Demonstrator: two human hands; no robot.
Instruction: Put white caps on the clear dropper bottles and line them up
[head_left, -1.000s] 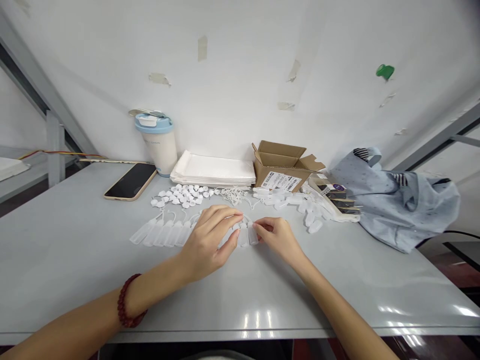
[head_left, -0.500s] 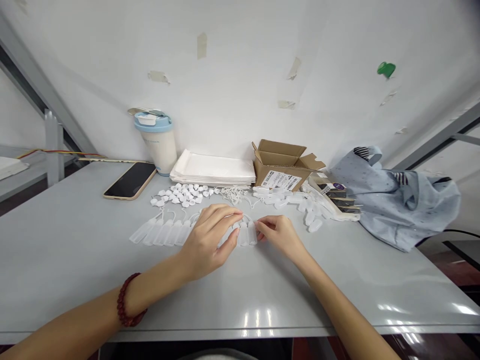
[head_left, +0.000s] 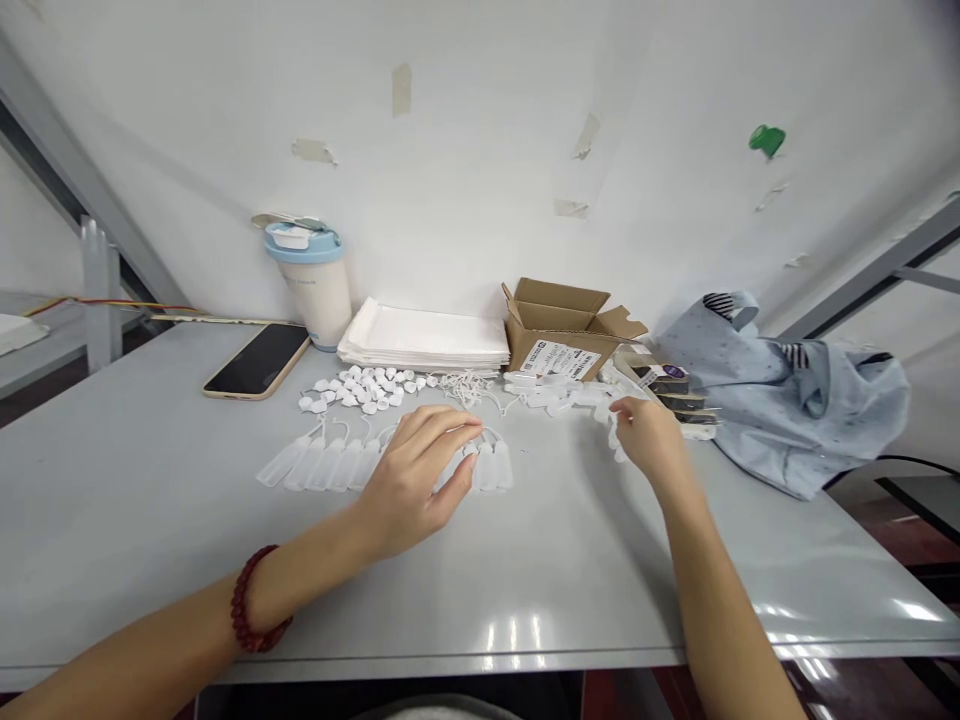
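A row of small translucent plastic tubes [head_left: 328,466], with white caps and thin cord loops at their tops, lies across the grey table. My left hand [head_left: 420,475] is over the right part of this row, fingers and thumb apart, hiding several tubes. At the pile of loose translucent tubes [head_left: 551,394], my right hand [head_left: 651,437] has its fingers curled down over the right end. Whatever those fingers grip is hidden. Behind the row lie loose white caps [head_left: 367,388] and a tangle of white cords [head_left: 466,386].
Along the wall stand a lidded cup [head_left: 311,285], a stack of white sheets [head_left: 424,338] and an open cardboard box [head_left: 559,335]. A phone [head_left: 259,362] lies on the left. Packaged dark items [head_left: 682,400] and a light blue cloth [head_left: 795,400] are at the right.
My right hand has left the right end of the row and moved right to the loose tubes. My left hand has stayed over the row.
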